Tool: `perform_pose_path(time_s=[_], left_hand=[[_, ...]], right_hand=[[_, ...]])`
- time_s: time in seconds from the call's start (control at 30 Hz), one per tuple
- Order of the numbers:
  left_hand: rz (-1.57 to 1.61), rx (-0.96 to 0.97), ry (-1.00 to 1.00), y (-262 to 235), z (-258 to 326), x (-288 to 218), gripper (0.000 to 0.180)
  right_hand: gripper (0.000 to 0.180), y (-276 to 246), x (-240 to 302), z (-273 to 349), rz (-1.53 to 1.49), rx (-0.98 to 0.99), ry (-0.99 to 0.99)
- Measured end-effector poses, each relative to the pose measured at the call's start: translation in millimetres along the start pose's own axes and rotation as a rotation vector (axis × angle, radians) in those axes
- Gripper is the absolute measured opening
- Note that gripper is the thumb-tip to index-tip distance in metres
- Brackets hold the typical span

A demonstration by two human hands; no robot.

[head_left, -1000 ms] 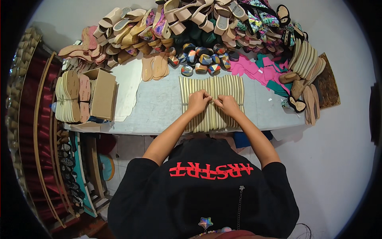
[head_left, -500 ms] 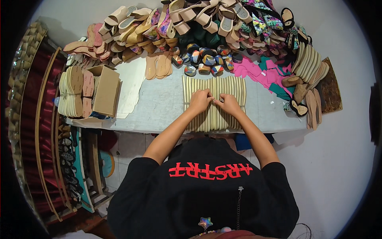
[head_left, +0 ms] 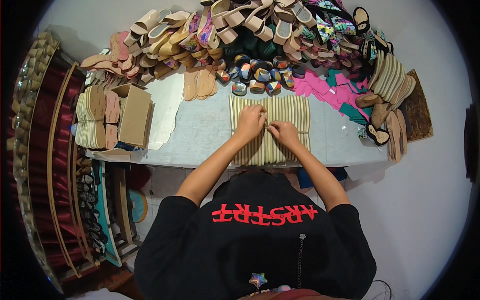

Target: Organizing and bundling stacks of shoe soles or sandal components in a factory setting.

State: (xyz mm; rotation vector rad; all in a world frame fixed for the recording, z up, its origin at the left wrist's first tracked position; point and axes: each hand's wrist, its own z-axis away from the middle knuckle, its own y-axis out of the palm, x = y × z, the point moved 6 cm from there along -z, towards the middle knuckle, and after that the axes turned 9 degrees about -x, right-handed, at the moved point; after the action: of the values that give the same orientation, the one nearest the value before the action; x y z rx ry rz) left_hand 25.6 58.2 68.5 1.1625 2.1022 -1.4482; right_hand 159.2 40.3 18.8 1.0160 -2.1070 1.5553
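Note:
A row of cream-coloured shoe soles stands on edge, packed side by side in front of me. A thin, dark string runs across its middle. My left hand is closed in a pinch over the bundle's centre, with a small pale bit at its fingertips, apparently a string end. Just right of it and slightly nearer, my right hand rests on the soles, thumb and fingers pinched at the string. The fingers hide the crossing point of the string.
Everything rests on a grey-topped table. Finished sandals are heaped at the back, with multicoloured heels before them. Left stands a cardboard box beside tied insoles. Right lie pink pieces and another sole bundle.
My left hand has lifted and moved slightly away from me, opening a gap between the hands. My right hand has shifted a little nearer me. The sole bundle has stayed in place.

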Motion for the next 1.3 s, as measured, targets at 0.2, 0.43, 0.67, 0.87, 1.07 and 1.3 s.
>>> perform_pose_path(time_s=[0.2,0.43,0.67,0.87,1.07,1.3], left_hand=[[-0.104,0.124,0.491,1,26,-23,0.012],[-0.098,0.290,0.587,23,23,-3,0.020],[0.050,0.372,0.556,31,7,10,0.009],[0.014,0.328,0.590,33,12,13,0.009],[-0.098,0.245,0.775,28,24,0,0.008],[-0.168,0.216,0.750,26,32,-2,0.006]], right_hand=[[0.016,-1,2,1,0.037,-0.008,-0.028],[0.014,0,0,3,0.016,-0.009,-0.031],[0.013,-2,-4,2,-0.049,0.018,-0.031],[0.014,-1,-7,-3,-0.085,0.049,0.036],[0.017,7,-15,-16,0.015,0.109,0.142],[0.019,8,-20,-17,0.034,0.163,0.263]])
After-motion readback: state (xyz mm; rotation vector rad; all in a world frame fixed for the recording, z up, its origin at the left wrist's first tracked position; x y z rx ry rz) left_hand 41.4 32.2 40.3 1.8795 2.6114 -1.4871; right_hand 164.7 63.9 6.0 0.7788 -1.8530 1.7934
